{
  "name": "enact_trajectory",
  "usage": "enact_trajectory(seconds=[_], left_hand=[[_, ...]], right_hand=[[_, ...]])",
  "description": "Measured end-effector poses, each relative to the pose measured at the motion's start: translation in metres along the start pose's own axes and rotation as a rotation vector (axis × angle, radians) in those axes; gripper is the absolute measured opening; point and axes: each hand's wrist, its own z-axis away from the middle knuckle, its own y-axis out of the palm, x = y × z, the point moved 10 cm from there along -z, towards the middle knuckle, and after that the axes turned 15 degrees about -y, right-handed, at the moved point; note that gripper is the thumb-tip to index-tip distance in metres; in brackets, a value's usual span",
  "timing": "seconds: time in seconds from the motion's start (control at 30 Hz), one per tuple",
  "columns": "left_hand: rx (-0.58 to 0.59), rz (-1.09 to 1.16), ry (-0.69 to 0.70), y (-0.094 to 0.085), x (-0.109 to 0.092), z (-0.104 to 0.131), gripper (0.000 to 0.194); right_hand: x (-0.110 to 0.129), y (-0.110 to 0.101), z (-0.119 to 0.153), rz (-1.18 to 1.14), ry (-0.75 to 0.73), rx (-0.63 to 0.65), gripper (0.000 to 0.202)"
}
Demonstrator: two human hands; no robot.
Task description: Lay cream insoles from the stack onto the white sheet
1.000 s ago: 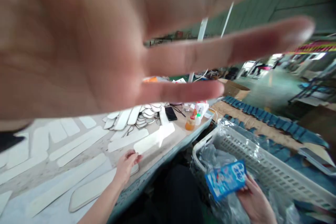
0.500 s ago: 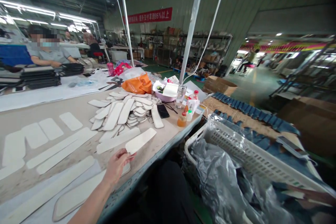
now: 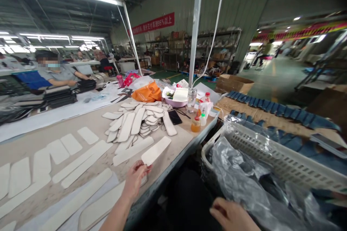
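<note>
To my right, the white slotted basket (image 3: 273, 158) stands beside the table (image 3: 173, 151) and holds crumpled grey plastic bags (image 3: 238, 180). On the table's far end, a pink bowl (image 3: 173, 101) contains paper scraps, next to one glass jar (image 3: 191, 100) and one orange bottle (image 3: 195, 124).

My left hand (image 3: 137, 180) rests at the table's near edge, fingers pinched on the end of one white strip (image 3: 156, 150), which lies flat and angles away from me. My right hand (image 3: 233, 216) sits low beside the bags, fingers loosely curled and holding nothing.

A heap of white strips (image 3: 138, 121) lies behind the held strip, with one black phone (image 3: 175, 117) beside it. One orange bag (image 3: 146, 92) sits further back. A steel post (image 3: 194, 29) rises behind the bowl.
</note>
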Motion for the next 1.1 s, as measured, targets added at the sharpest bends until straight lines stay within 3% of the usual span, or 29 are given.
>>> enact_trajectory(seconds=[0.07,0.1,0.2,0.37,0.47,0.57,0.63,0.8,0.93,1.0,1.1], left_hand=[[-0.006,-0.017,0.004,0.003,0.002,0.0,0.021],[-0.004,-0.026,0.002,0.005,0.004,0.0,0.021],[0.015,-0.042,-0.015,0.011,0.009,0.001,0.026],[0.055,0.0,-0.025,0.018,0.011,0.001,0.024],[0.053,0.011,-0.028,0.018,0.011,0.0,0.022],[0.049,0.019,-0.04,0.015,0.012,-0.001,0.02],[0.04,0.016,-0.043,0.012,0.013,0.0,0.019],[0.001,0.008,-0.042,0.001,0.015,0.001,0.015],[-0.021,0.013,-0.047,-0.01,0.018,-0.003,0.013],[-0.039,0.035,-0.059,-0.015,0.018,-0.006,0.013],[-0.047,0.074,-0.061,-0.015,0.012,-0.011,0.012]], right_hand=[[0.044,-0.003,-0.037,-0.084,-0.118,-0.042,0.021],[0.06,-0.009,-0.057,-0.073,-0.147,-0.121,0.031],[0.093,-0.008,-0.112,0.088,-0.263,-0.282,0.052],[0.105,0.037,-0.181,0.221,-0.374,-0.217,0.054],[0.103,0.051,-0.199,0.155,-0.399,-0.19,0.034],[0.094,0.049,-0.206,0.041,-0.385,-0.23,0.009],[0.081,0.04,-0.208,-0.063,-0.344,-0.313,0.006],[0.01,0.001,-0.207,-0.374,-0.095,-0.648,0.019],[-0.046,-0.041,-0.192,-0.572,0.073,-0.921,0.032],[-0.058,-0.064,-0.179,-0.627,0.104,-1.017,0.037],[-0.055,-0.088,-0.145,-0.671,0.099,-1.102,0.038]])
